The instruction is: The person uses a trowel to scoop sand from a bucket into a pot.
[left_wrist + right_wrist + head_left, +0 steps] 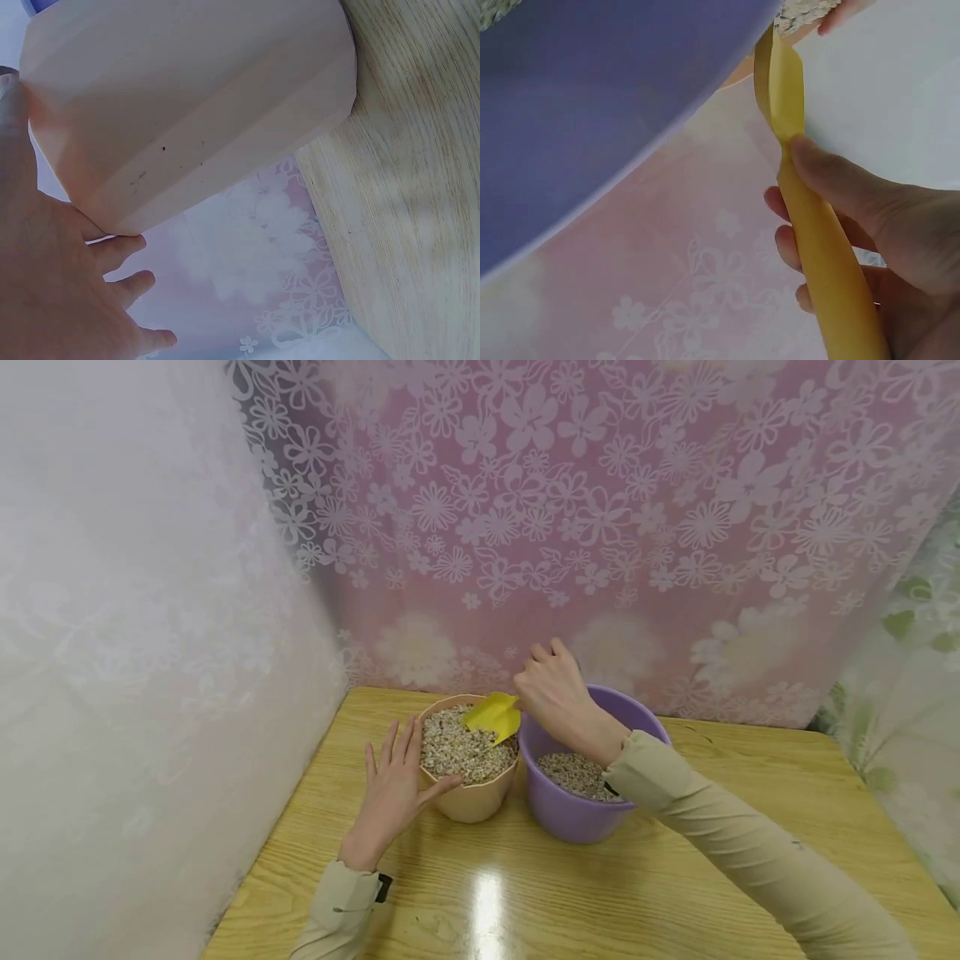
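A peach faceted pot [471, 806] stands on the table, filled nearly to its rim with beige gravel-like grains [461, 752]. My left hand [393, 789] rests against the pot's near left side, fingers straight and spread, thumb along the front rim. In the left wrist view, the fingers [124, 253] reach past the pot's edge. My right hand [558, 697] grips the handle of a yellow plastic scoop [495, 717], clearly seen in the right wrist view along the handle [825, 262]. The scoop's blade is tilted over the pot, its lower edge at the grains.
Right beside the pot stands a purple bucket [577, 822] with more of the same grains [573, 774] low inside; my right forearm crosses over it. The wooden table [435, 893] ends at a pink floral curtain [525, 527] behind. A white wall covering [150, 652] rises on the left.
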The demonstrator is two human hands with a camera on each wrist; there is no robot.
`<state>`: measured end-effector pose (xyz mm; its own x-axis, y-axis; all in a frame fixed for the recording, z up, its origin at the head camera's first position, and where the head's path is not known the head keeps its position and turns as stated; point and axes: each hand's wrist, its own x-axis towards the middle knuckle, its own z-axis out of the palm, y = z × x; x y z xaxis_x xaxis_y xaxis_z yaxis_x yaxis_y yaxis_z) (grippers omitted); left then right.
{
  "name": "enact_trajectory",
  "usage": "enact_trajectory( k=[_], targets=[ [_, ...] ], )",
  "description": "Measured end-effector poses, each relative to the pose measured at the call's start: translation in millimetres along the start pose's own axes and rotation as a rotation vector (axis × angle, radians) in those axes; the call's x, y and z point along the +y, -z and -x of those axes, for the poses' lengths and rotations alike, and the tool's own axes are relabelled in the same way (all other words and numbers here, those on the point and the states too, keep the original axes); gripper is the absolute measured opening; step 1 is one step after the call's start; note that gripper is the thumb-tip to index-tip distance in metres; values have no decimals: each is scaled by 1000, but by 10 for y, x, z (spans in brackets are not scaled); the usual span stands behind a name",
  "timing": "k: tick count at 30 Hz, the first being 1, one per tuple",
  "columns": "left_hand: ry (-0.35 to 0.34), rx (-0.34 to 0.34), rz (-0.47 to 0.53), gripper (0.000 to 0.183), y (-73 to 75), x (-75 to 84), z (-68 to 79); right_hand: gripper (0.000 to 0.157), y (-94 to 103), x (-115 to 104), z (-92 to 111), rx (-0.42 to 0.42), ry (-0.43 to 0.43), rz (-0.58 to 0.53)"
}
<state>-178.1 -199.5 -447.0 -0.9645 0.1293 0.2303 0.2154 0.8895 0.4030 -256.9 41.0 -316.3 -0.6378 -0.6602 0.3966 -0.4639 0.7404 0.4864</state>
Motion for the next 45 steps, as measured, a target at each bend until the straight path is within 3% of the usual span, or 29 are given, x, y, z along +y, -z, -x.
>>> enact_trajectory(
  k=[6,12,16,24,29,34,41,45],
  targets=[
    [3,-7,11,112,-9,9,-11,32,-54,74,19,119,-19,90],
    [8,-13,19,113,-6,8,-2,38,-22,247,128,178,-153,-29],
    [12,-16,19,113,-4,4,-3,39,27,376,285,146,-254,-153],
    [-5,-3,2,113,28,61,-12,32,118,642,734,-30,-391,-305],
    [-67,31,-6,112,46,219,-63,33,95,737,981,-94,-395,-284],
    [-145,27,-33,108,30,491,-164,38,-32,771,1119,-117,-362,-256],
    [-196,-56,-51,105,-57,942,-293,41,-323,727,1234,-200,-275,-142],
    [-215,-89,-59,106,-174,1108,-341,45,-486,650,1271,-216,-174,-42]
  ],
)
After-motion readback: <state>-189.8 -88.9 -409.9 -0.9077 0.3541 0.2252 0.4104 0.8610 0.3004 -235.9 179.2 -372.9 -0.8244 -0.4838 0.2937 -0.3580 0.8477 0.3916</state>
